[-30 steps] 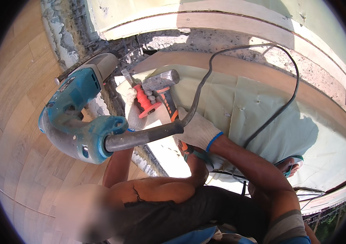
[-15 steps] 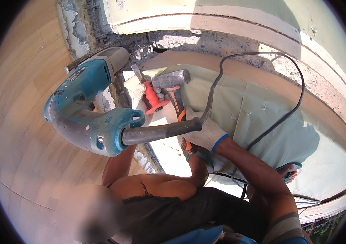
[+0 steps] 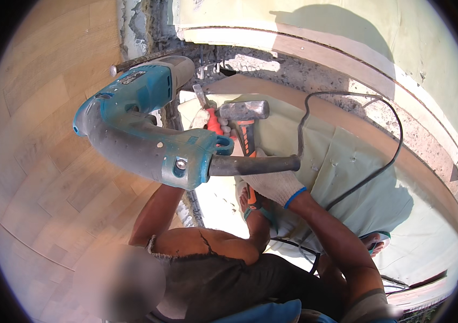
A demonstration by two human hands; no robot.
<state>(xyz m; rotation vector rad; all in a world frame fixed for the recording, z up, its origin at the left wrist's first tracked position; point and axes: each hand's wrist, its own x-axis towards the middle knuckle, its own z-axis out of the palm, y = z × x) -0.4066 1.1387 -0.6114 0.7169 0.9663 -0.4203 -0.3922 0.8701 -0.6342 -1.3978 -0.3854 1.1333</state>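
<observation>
The power tool (image 3: pixel 132 141) shifts rightward in view; the left hand (image 3: pixel 200 119) clasps the chisel (image 3: pixel 214 123), the right hand (image 3: pixel 273 184) the hammer (image 3: pixel 246 135), its head just right.

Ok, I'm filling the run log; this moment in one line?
left hand: holds red-gripped chisel; right hand: holds club hammer; teal corded power tool: foreground left

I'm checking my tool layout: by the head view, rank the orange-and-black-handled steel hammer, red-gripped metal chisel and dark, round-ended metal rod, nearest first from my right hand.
1. Hammer: in the right hand.
2. Chisel: in the left hand, farther left.
3. Rod: upper left, farthest.
</observation>
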